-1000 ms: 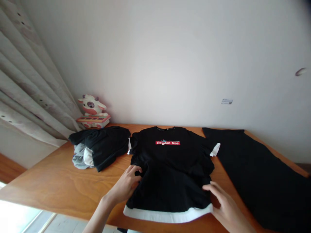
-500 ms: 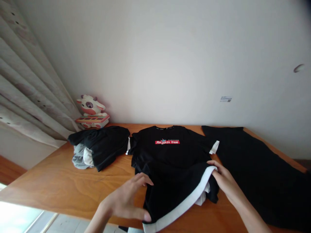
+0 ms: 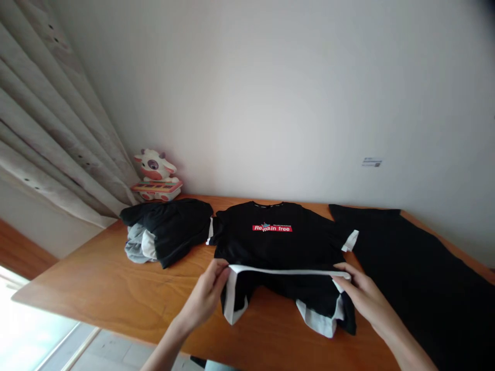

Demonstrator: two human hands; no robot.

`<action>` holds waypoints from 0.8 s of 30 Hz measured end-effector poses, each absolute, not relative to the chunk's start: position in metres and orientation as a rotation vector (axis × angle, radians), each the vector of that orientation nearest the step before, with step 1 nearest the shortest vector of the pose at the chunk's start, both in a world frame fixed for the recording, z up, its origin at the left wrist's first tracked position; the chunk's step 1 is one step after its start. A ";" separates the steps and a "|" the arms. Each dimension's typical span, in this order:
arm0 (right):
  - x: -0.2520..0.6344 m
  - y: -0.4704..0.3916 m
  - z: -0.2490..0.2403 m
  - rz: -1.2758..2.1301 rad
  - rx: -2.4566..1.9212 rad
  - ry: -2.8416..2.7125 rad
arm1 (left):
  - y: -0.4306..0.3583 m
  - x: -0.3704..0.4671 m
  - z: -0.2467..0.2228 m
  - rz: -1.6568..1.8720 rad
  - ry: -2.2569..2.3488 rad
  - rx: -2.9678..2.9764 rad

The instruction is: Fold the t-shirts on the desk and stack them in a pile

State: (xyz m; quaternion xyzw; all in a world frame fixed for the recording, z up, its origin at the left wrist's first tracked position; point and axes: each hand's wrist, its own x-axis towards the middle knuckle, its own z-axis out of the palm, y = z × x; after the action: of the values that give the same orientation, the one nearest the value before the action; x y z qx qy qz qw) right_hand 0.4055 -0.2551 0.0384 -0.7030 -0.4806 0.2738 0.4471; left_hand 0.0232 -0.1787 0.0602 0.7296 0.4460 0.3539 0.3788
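Note:
A black T-shirt (image 3: pixel 270 247) with a red "Remain free" print and white trim lies with its collar toward the wall. Its white-edged hem is stretched nearly straight between my two hands, raised above the table, with lower folds hanging beneath. My left hand (image 3: pixel 209 293) pinches the hem's left corner. At the right corner, my right hand (image 3: pixel 358 291) holds the hem between thumb and fingers. White-trimmed lower parts of the shirt droop onto the wooden table (image 3: pixel 96 278).
Left of the shirt is a heap of black clothes (image 3: pixel 174 226) with grey and white cloth. Behind it stands a cow-shaped toy piano (image 3: pixel 157 178). A large black cloth (image 3: pixel 410 273) covers the right side. A curtain (image 3: pixel 50 118) hangs at left.
My left hand was open near the lower left of the shirt; it has closed on the hem's corner and moved up. The hem, slanted before, is now level between my hands. The view shifted slightly.

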 end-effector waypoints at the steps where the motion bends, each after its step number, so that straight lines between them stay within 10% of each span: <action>1: 0.407 -0.255 0.045 0.747 -1.724 -1.198 | -0.173 0.018 0.067 0.999 1.196 1.766; 14: 0.424 -0.264 0.078 0.072 -1.816 -1.687 | -0.125 -0.015 0.082 0.665 1.473 2.487; 24: 0.423 -0.290 0.042 0.387 -2.079 -1.812 | -0.117 -0.042 0.066 0.052 1.320 2.015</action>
State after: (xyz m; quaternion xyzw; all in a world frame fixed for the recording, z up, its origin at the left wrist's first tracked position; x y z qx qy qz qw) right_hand 0.4231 -0.2900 0.0422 -0.7347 -0.6404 0.1367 0.1774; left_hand -0.0421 -0.1171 0.0660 0.7809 0.5115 0.0201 0.3580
